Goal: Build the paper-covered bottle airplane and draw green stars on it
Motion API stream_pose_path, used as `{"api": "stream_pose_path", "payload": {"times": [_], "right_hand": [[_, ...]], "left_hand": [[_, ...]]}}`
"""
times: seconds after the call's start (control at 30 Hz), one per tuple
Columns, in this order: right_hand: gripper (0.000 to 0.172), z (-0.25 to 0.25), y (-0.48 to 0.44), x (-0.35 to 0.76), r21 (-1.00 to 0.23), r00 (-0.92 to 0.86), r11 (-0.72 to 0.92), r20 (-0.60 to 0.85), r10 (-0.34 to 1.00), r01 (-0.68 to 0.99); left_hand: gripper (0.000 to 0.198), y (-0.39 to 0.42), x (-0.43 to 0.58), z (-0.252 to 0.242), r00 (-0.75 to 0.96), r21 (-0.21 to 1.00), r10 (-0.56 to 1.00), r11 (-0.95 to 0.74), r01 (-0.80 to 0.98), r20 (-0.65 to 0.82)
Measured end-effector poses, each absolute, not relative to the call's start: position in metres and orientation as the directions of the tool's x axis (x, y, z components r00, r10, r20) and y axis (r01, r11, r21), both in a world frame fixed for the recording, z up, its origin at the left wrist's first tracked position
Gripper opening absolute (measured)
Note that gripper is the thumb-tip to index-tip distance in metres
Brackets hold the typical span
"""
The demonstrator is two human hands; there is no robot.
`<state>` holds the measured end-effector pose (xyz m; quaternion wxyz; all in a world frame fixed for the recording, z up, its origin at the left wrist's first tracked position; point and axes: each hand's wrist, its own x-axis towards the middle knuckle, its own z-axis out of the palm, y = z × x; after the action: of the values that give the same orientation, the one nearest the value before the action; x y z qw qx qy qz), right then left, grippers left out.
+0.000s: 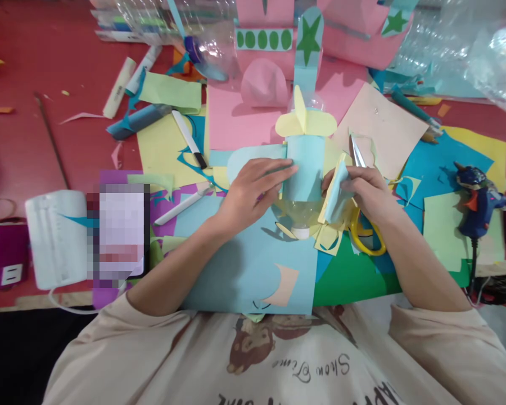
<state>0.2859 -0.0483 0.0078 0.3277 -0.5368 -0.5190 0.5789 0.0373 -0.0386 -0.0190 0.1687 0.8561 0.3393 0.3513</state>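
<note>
A clear plastic bottle point(302, 212) wrapped in light blue paper point(306, 166) lies in front of me, its white cap toward me and yellow paper fins point(306, 121) at its far end. My left hand point(253, 188) lies flat on the wrap's left side, fingers stretched out. My right hand point(365, 191) is closed on a folded piece of yellow and light blue paper point(336, 194) at the bottle's right side. Yellow-handled scissors point(365, 233) lie under and behind that hand, blades pointing away.
Coloured paper sheets and scraps cover the red table point(34, 129). A blue glue gun point(476, 199) stands at the right. A phone point(120, 228) and a white face mask point(59, 239) lie at the left, markers point(118, 87) and a craft knife point(189, 138) farther back. Pink paper models point(278, 34) stand behind.
</note>
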Motion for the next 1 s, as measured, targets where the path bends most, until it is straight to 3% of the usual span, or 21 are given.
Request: {"api": "stream_pose_path", "payload": {"times": [0.37, 0.53, 0.67, 0.83, 1.0], "right_hand": [[0.019, 0.007, -0.050, 0.288, -0.961, -0.292, -0.197, -0.249, 0.924, 0.196], [0.026, 0.010, -0.053, 0.282, -0.947, -0.392, -0.237, -0.307, 0.867, 0.216], [0.031, 0.010, -0.052, 0.282, -0.937, -0.373, -0.233, -0.321, 0.871, 0.261], [0.036, 0.009, -0.053, 0.286, -0.988, -0.417, -0.043, -0.102, 0.903, 0.148], [0.031, 0.008, -0.057, 0.283, -0.980, -0.563, 0.190, 0.126, 0.817, 0.056]], "left_hand": [[0.051, -0.030, 0.032, -0.024, 0.427, 0.672, 0.854, -0.505, 0.542, 0.298], [0.047, -0.036, 0.030, -0.015, 0.393, 0.801, 0.873, -0.445, 0.401, 0.288], [0.044, -0.032, 0.025, -0.011, 0.438, 0.889, 0.880, -0.339, 0.309, 0.183], [0.043, -0.024, 0.020, -0.009, 0.458, 0.934, 0.887, -0.210, 0.290, 0.058], [0.055, -0.024, 0.023, -0.004, 0.401, 0.972, 0.916, -0.101, 0.212, 0.008]]}}
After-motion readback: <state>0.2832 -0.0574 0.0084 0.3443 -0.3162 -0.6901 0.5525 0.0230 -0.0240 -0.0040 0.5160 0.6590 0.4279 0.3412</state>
